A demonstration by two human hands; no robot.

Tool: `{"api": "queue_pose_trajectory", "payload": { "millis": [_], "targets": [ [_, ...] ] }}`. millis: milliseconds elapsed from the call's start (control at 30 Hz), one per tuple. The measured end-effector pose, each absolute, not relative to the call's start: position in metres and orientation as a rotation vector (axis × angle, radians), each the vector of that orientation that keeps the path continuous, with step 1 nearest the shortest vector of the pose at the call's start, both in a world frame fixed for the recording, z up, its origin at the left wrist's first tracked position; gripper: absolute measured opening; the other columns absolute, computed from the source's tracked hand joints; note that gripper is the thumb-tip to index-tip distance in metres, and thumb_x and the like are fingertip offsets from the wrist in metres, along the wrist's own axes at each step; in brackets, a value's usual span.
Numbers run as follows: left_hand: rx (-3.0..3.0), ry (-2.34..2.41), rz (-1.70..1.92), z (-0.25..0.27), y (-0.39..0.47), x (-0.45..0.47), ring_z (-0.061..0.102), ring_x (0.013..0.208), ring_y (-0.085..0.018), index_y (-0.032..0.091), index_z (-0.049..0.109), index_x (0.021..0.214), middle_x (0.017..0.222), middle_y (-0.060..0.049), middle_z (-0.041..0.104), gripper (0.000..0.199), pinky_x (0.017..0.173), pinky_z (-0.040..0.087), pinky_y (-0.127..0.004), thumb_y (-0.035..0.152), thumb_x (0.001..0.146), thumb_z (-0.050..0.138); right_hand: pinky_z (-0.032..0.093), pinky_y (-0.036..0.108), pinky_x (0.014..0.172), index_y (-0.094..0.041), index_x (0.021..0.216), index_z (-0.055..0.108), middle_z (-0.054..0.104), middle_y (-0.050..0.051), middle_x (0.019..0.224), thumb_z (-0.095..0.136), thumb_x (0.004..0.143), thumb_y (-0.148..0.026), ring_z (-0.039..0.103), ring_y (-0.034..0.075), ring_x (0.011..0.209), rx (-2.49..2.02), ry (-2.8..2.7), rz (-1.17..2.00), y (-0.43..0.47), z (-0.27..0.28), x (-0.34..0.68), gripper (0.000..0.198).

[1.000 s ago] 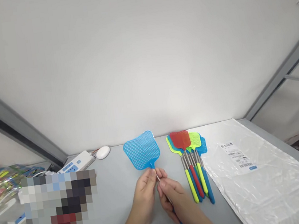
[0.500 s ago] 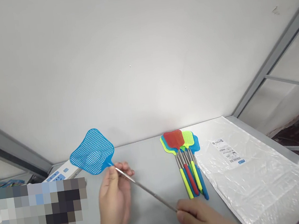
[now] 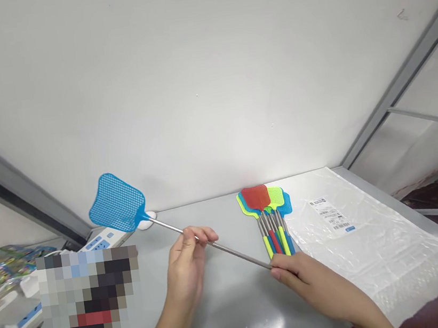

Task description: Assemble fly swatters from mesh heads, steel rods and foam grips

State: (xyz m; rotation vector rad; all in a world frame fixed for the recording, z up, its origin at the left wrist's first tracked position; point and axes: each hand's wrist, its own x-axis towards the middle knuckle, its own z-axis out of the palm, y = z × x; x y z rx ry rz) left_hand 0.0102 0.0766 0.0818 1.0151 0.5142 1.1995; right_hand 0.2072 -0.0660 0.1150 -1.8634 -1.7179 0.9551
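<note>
A blue fly swatter (image 3: 117,203) with a long metal rod is held between my two hands, its mesh head up to the left. My left hand (image 3: 189,262) pinches the rod partway along, below the head. Around the rod's lower end my right hand (image 3: 298,277) is closed; the handle is hidden inside it. Just behind my right hand lies a pile of several fly swatters (image 3: 256,198) in red, yellow-green and blue, their metal rods short and their coloured handles toward me.
On the right lies a white plastic mailing bag (image 3: 379,250) with a printed label. At left are a white power strip (image 3: 109,236), a pixelated patch and colourful plastic packets (image 3: 10,267). A white wall (image 3: 208,79) rises behind the grey table (image 3: 238,312).
My left hand has slid from near the mesh head down the metal rod. The swatter's head has shifted left and up, and my right hand has come up beside the pile.
</note>
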Motion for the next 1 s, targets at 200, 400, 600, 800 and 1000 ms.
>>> {"api": "queue_pose_trajectory", "payload": {
  "millis": [200, 400, 600, 800, 1000],
  "targets": [
    [0.961, 0.479, 1.308, 0.108, 0.080, 0.008, 0.056, 0.071, -0.016, 0.017, 0.059, 0.069, 0.071, -0.003, 0.057, 0.038, 0.071, 0.046, -0.031, 0.040, 0.095, 0.046, 0.035, 0.027, 0.063, -0.024, 0.074, 0.054, 0.056, -0.002, 0.070, 0.035, 0.097, -0.046, 0.048, 0.016, 0.067, -1.881, -1.708, 0.877, -0.083, 0.132, 0.221, 0.038],
    [0.818, 0.485, 1.476, 0.121, 0.102, 0.004, 0.052, 0.069, -0.014, 0.016, 0.057, 0.067, 0.070, -0.001, 0.049, 0.035, 0.064, 0.047, -0.029, 0.039, 0.092, 0.053, 0.038, 0.029, 0.065, -0.026, 0.078, 0.056, 0.059, 0.000, 0.073, 0.037, 0.096, -0.046, 0.052, 0.019, 0.070, -1.929, -1.676, 0.912, -0.105, 0.128, 0.253, 0.033],
    [0.709, 0.463, 1.572, 0.125, 0.124, -0.005, 0.050, 0.066, -0.012, 0.016, 0.054, 0.065, 0.067, 0.001, 0.046, 0.034, 0.061, 0.045, -0.027, 0.037, 0.092, 0.054, 0.038, 0.027, 0.063, -0.025, 0.073, 0.051, 0.057, -0.001, 0.071, 0.039, 0.097, -0.045, 0.053, 0.017, 0.068, -2.044, -1.646, 0.845, -0.123, 0.108, 0.282, 0.033],
    [0.906, 0.593, 1.291, 0.087, 0.081, 0.044, 0.058, 0.083, -0.017, 0.017, 0.066, 0.088, 0.089, -0.007, 0.065, 0.030, 0.073, 0.047, -0.029, 0.045, 0.089, 0.057, 0.039, 0.029, 0.064, -0.025, 0.082, 0.060, 0.063, 0.001, 0.075, 0.036, 0.098, -0.045, 0.057, 0.019, 0.071, -2.009, -1.611, 0.585, -0.089, 0.084, 0.271, 0.035],
    [1.029, 0.629, 1.165, 0.072, 0.043, 0.068, 0.061, 0.091, -0.020, 0.018, 0.063, 0.082, 0.086, -0.007, 0.067, 0.035, 0.084, 0.044, -0.032, 0.048, 0.093, 0.048, 0.039, 0.030, 0.065, -0.024, 0.081, 0.059, 0.063, 0.001, 0.074, 0.034, 0.099, -0.043, 0.057, 0.019, 0.070, -1.966, -1.752, 0.428, -0.062, 0.070, 0.250, 0.036]
  ]
}}
